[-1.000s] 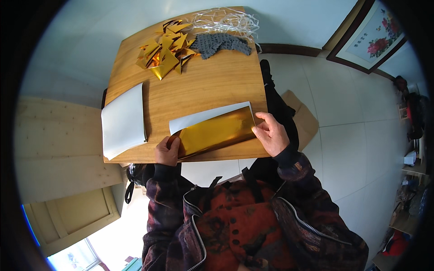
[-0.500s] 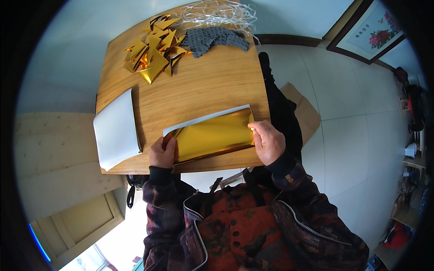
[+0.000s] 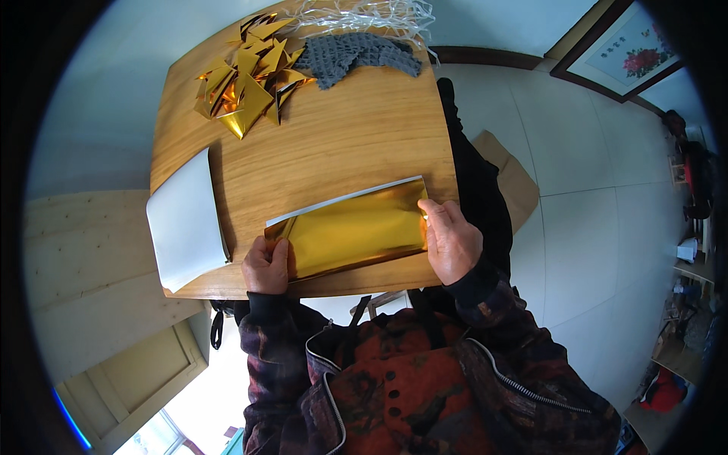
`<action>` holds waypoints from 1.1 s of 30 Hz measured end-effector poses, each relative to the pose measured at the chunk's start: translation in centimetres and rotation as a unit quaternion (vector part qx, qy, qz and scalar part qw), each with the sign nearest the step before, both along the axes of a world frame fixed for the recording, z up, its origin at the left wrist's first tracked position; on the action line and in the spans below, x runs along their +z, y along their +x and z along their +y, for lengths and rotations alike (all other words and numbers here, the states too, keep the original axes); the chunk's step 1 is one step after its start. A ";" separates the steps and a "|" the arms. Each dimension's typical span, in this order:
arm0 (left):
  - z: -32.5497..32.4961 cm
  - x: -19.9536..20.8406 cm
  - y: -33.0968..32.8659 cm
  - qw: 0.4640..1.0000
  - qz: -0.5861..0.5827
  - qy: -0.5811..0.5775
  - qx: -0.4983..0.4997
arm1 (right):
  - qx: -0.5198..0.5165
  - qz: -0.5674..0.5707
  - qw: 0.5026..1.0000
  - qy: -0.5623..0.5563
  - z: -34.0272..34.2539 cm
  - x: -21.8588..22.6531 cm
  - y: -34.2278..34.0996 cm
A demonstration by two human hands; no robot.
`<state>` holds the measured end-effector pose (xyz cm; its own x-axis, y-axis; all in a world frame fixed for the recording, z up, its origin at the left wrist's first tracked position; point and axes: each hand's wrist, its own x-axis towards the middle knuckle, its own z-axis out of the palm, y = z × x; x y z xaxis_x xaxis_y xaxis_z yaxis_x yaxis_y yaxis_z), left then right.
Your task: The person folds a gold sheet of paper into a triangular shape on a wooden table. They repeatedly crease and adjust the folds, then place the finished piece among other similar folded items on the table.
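Close to the front edge of the wooden table [image 3: 341, 144] lies a sheet of shiny gold paper [image 3: 356, 231], folded over lengthwise. A narrow strip of its white back shows along the far edge. My left hand [image 3: 265, 265] is closed on its left end, thumb on top. At the other end, my right hand [image 3: 453, 239] pinches the right edge between thumb and fingers. The sheet spans between both hands, a little slanted, its right end farther from me.
A stack of white sheets [image 3: 188, 220] lies at the table's left edge. Toward the back are folded gold paper pieces [image 3: 246, 83], a grey textured cloth [image 3: 356, 57] and clear plastic strips [image 3: 371, 17]. Brown cardboard [image 3: 504, 178] rests on the floor at right.
The gold paper's far edge has been folded nearer, so its white strip looks narrower. My left hand has shifted slightly left and down; my right hand keeps its pinch. The view has shifted slightly.
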<state>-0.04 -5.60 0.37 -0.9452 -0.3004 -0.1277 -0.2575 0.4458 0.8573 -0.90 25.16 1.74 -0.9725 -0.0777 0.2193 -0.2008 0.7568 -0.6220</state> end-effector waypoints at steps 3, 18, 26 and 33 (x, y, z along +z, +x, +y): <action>0.0 0.1 -0.1 0.999 0.009 -0.035 -0.004 | -0.003 0.039 0.999 0.024 -0.1 -0.3 -0.2; 0.1 0.2 -0.1 0.998 0.016 -0.057 -0.014 | -0.004 0.024 0.998 0.050 -0.2 -0.3 -0.3; -0.2 0.2 -0.1 0.997 -0.001 -0.077 -0.015 | -0.004 0.023 0.999 0.047 -0.2 -0.1 -0.4; 0.4 0.7 -0.2 0.999 -0.043 0.007 0.007 | -0.012 0.021 0.998 0.060 -0.3 -0.3 -0.4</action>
<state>-0.21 -5.18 1.03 -0.9262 -0.3112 -0.2128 -0.3370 0.4305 0.8373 -1.29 24.90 1.48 -0.9646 -0.0823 0.2507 -0.2055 0.8306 -0.5177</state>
